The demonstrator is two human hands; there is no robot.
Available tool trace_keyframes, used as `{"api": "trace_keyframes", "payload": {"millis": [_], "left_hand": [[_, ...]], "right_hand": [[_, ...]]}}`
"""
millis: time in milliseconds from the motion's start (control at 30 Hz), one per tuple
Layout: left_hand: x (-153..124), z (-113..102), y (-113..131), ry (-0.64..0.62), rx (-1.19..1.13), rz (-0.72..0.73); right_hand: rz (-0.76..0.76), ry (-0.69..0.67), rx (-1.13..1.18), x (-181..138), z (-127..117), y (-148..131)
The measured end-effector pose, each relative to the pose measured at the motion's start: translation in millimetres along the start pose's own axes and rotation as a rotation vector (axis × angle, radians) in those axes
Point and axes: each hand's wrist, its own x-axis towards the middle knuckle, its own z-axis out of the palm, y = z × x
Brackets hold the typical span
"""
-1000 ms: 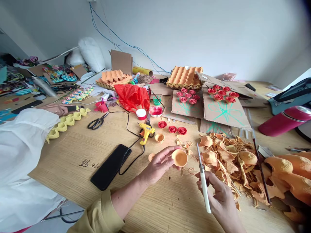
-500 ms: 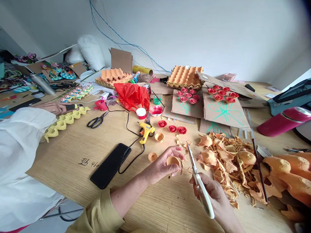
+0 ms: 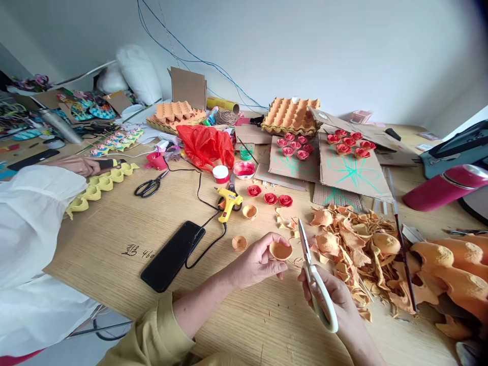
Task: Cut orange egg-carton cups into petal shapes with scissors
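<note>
Between thumb and fingers, my left hand [image 3: 257, 264] holds a small orange egg-carton cup [image 3: 281, 250], its hollow facing up towards me. My right hand [image 3: 335, 295] grips a pair of scissors with white handles [image 3: 322, 297]; the blades [image 3: 304, 239] point up and away, just right of the cup and apart from it. Two more cut cups lie on the table, one cup [image 3: 239, 244] left of my hand and another cup [image 3: 250, 212] beyond it. Red paper roses [image 3: 270, 199] sit in a short row farther back.
A yellow glue gun [image 3: 229, 203] and a black phone [image 3: 173, 255] lie to the left. Orange carton scraps [image 3: 354, 244] pile up at right near a pink flask [image 3: 444, 189]. A co-worker's hand [image 3: 82, 165] works over a yellow carton strip [image 3: 101, 187].
My left hand has tipped the cup and shifted it slightly right and up. The scissors have moved a little, their blades looking closer together. The view has shifted slightly.
</note>
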Motion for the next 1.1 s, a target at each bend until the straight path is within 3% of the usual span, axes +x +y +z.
{"api": "trace_keyframes", "payload": {"millis": [233,300,433,567,733,800,933,1100], "left_hand": [[-1,4,9,0.206,0.180,0.196],[-2,4,9,0.220,0.165,0.186],[-3,4,10,0.171,0.045,0.066],[-2,5,11,0.092,-0.183,0.128],[-1,5,8,-0.089,-0.457,0.075],[0,5,7,-0.048,-0.385,0.072],[-2,5,7,0.137,-0.015,0.098],[-3,5,7,0.193,0.270,0.137]], "right_hand": [[-0.127,-0.059,-0.040,0,1,-12],[-0.119,-0.107,-0.011,-1,0,-12],[-0.005,-0.197,0.144,-3,0,0],[0.055,-0.258,0.282,-10,2,9],[0.060,-0.168,0.346,-11,8,6],[0.004,-0.077,0.330,-6,7,4],[-0.062,0.095,0.261,3,1,2],[-0.077,0.127,0.243,1,-2,2]]}}
